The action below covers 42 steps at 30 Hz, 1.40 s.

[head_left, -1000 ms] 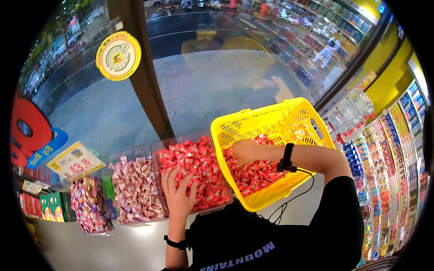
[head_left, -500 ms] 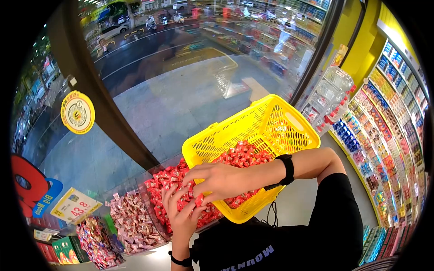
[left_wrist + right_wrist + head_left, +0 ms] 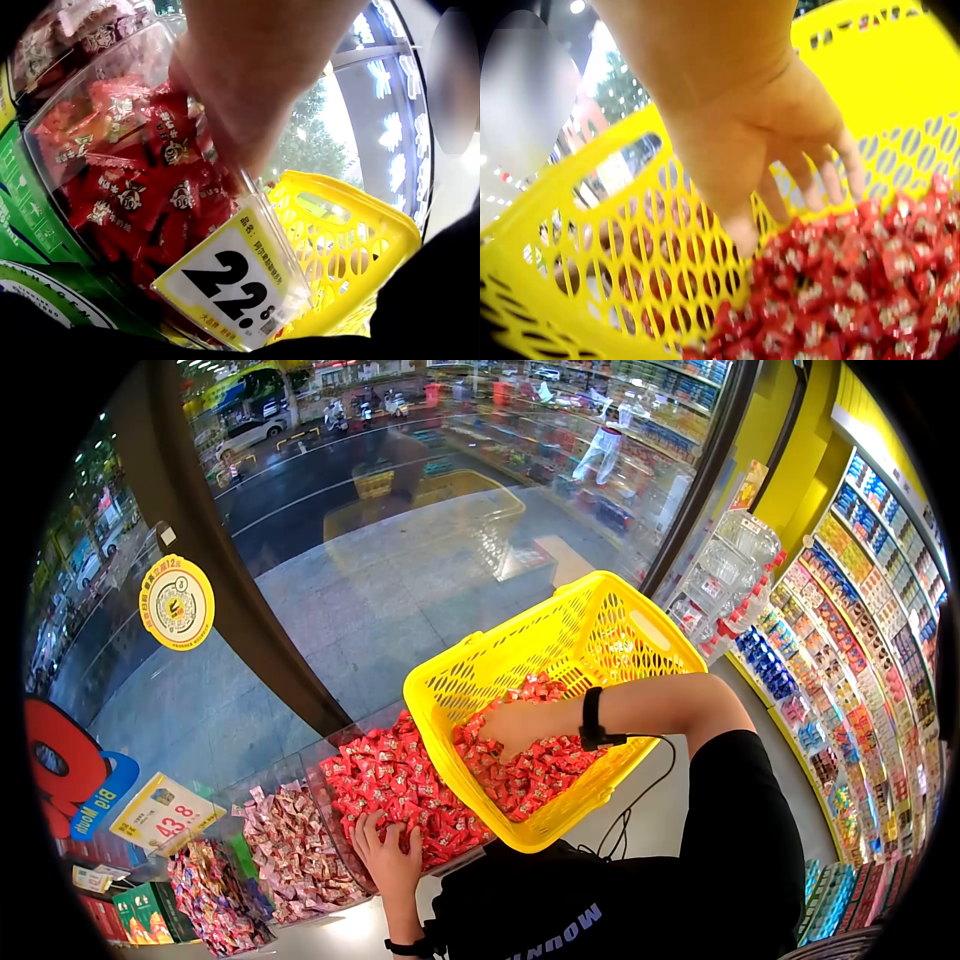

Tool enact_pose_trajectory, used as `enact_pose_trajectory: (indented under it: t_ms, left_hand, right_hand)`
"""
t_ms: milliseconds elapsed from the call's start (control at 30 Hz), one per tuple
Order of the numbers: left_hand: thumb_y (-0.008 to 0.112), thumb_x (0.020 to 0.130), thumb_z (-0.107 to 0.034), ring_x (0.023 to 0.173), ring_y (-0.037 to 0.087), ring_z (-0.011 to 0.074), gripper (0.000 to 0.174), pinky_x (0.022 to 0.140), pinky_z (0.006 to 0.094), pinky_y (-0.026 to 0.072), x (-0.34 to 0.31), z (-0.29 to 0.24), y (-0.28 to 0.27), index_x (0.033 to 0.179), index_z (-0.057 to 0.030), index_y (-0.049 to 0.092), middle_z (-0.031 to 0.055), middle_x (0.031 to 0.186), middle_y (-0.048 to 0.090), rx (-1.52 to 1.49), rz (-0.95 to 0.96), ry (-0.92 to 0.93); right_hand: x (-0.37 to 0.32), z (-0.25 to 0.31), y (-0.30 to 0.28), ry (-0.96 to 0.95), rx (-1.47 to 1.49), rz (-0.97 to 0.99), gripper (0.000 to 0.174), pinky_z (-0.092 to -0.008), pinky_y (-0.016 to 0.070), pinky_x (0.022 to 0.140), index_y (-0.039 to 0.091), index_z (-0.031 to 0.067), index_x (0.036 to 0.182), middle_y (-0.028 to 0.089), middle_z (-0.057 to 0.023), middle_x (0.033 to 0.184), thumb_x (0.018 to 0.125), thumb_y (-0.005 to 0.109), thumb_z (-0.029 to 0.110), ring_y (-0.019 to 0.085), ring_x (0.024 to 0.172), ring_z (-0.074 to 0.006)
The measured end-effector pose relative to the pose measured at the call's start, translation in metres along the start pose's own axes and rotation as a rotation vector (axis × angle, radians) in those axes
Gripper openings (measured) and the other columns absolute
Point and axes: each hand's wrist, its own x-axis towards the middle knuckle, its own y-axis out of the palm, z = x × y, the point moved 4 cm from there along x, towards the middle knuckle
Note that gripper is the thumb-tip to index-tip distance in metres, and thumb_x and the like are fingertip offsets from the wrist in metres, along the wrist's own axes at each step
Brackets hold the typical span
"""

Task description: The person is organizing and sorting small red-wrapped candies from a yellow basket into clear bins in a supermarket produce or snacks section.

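In the head view, a yellow basket [image 3: 640, 650] holds many red-wrapped candies [image 3: 540, 775] and overlaps a clear bin of similar red candies [image 3: 385, 760]. My right hand [image 3: 525, 730] is inside the basket, at the candies. The right wrist view shows this hand [image 3: 765, 142] with its fingers spread and pointing down, their tips near the candies [image 3: 855, 277], holding nothing visible. My left hand [image 3: 392, 860] lies over the front of the bin, fingers apart and bent slightly onto the candies. Its fingers are hidden in the left wrist view, behind the wrist [image 3: 255, 67].
Bins of pink candies [image 3: 295, 850] and mixed purple ones [image 3: 215, 900] stand at the left, by a price sign [image 3: 165, 815]. A glass window lies beyond the basket. Bottles [image 3: 725, 580] and stocked shelves [image 3: 850, 630] are at the right. A cable hangs from the right wrist.
Half a second ago my hands were together over the bin with a red candy between them. My right hand has since moved back into the basket, while the left has lowered toward the bin's front.
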Motion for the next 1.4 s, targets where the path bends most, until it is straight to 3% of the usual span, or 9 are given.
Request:
enact_pose_trajectory:
  t_ms: [100, 300, 667, 767, 800, 900, 933, 1167, 1400]
  left_hand:
    - [0.084, 0.083, -0.018, 0.137, 0.05, 0.0431, 0.023, 0.124, 0.0613, 0.0322, 0.007, -0.005, -0.007, 0.099, -0.0073, 0.073, 0.0161, 0.136, 0.06, -0.013, -0.082, 0.031]
    - [0.084, 0.086, -0.023, 0.135, 0.052, 0.0418, 0.023, 0.123, 0.0615, 0.0316, 0.004, -0.001, -0.001, 0.102, -0.0099, 0.074, 0.0161, 0.136, 0.06, -0.018, -0.078, 0.022]
    - [0.085, 0.087, -0.025, 0.134, 0.053, 0.0386, 0.024, 0.124, 0.0601, 0.0317, 0.0, 0.0, 0.0, 0.102, -0.0097, 0.075, 0.0141, 0.135, 0.061, -0.039, -0.107, 0.003]
    - [0.085, 0.086, -0.024, 0.135, 0.053, 0.0384, 0.024, 0.124, 0.0601, 0.0311, 0.0, 0.001, 0.0, 0.103, -0.01, 0.075, 0.0136, 0.135, 0.061, -0.041, -0.098, 0.006]
    - [0.085, 0.086, -0.024, 0.135, 0.053, 0.0384, 0.024, 0.124, 0.0604, 0.0308, 0.0, 0.002, 0.0, 0.103, -0.0101, 0.075, 0.0136, 0.135, 0.061, -0.044, -0.094, 0.003]
    - [0.085, 0.086, -0.023, 0.136, 0.053, 0.0382, 0.025, 0.124, 0.0616, 0.0299, 0.002, -0.002, -0.003, 0.106, -0.011, 0.075, 0.0131, 0.136, 0.061, -0.04, -0.1, 0.011]
    - [0.085, 0.086, -0.022, 0.136, 0.052, 0.038, 0.025, 0.124, 0.062, 0.0295, 0.003, -0.003, -0.006, 0.107, -0.0114, 0.075, 0.0128, 0.136, 0.06, -0.036, -0.105, 0.019]
    - [0.085, 0.084, -0.019, 0.142, 0.049, 0.0397, 0.033, 0.126, 0.0626, 0.0261, 0.025, -0.053, -0.057, 0.114, -0.0126, 0.075, 0.012, 0.142, 0.059, -0.179, -0.119, 0.117]
    - [0.091, 0.078, -0.031, 0.141, 0.049, 0.0363, 0.034, 0.125, 0.0658, 0.0261, 0.049, -0.119, -0.066, 0.103, -0.0113, 0.078, 0.0072, 0.139, 0.062, -0.224, -0.046, 0.349]
  right_hand:
    - [-0.002, 0.026, 0.023, -0.041, -0.1, 0.005, 0.055, -0.0556, 0.0522, 0.101, 0.075, 0.0102, 0.125, 0.062, -0.0249, 0.14, 0.08, 0.085, 0.04, 0.06, 0.128, -0.0431]
    - [0.012, 0.025, 0.056, -0.001, -0.262, -0.112, 0.029, -0.054, 0.0472, 0.105, 0.082, 0.0131, 0.103, 0.058, -0.0173, 0.135, 0.08, 0.081, 0.031, 0.053, 0.133, -0.0366]
    - [0.019, 0.018, 0.061, -0.097, -0.377, -0.119, 0.032, -0.0611, 0.0445, 0.109, 0.082, 0.0126, 0.108, 0.058, -0.0189, 0.143, 0.083, 0.082, 0.032, 0.055, 0.134, -0.0384]
    - [0.013, 0.03, 0.023, -0.093, -0.281, 0.027, 0.028, -0.0568, 0.0534, 0.098, 0.082, 0.0121, 0.103, 0.066, -0.0166, 0.134, 0.082, 0.081, 0.031, 0.063, 0.124, -0.0379]
    - [0.005, 0.034, 0.005, -0.152, -0.277, -0.042, 0.027, -0.0531, 0.059, 0.083, 0.082, 0.0087, 0.096, 0.075, -0.017, 0.111, 0.081, 0.079, 0.031, 0.072, 0.107, -0.0389]
    - [-0.014, 0.042, -0.041, -0.048, -0.19, 0.012, 0.027, -0.0532, 0.0597, 0.076, 0.08, 0.0043, 0.09, 0.074, -0.0192, 0.09, 0.08, 0.079, 0.03, 0.074, 0.094, -0.041]
    - [-0.022, 0.045, -0.056, 0.032, -0.106, 0.159, 0.031, -0.0494, 0.0541, 0.102, 0.079, 0.0065, 0.099, 0.068, -0.014, 0.133, 0.084, 0.077, 0.033, 0.064, 0.124, -0.0365]
    - [-0.123, 0.112, -0.123, -0.268, 0.124, -0.388, 0.027, -0.0444, 0.053, 0.105, 0.078, 0.0006, 0.098, 0.067, -0.0137, 0.133, 0.084, 0.079, 0.024, 0.063, 0.126, -0.035]
    - [-0.128, 0.157, -0.105, -0.496, 0.092, -0.599, 0.025, -0.0454, 0.0506, 0.109, 0.078, 0.0027, 0.093, 0.063, -0.0172, 0.134, 0.081, 0.085, 0.024, 0.061, 0.125, -0.0355]
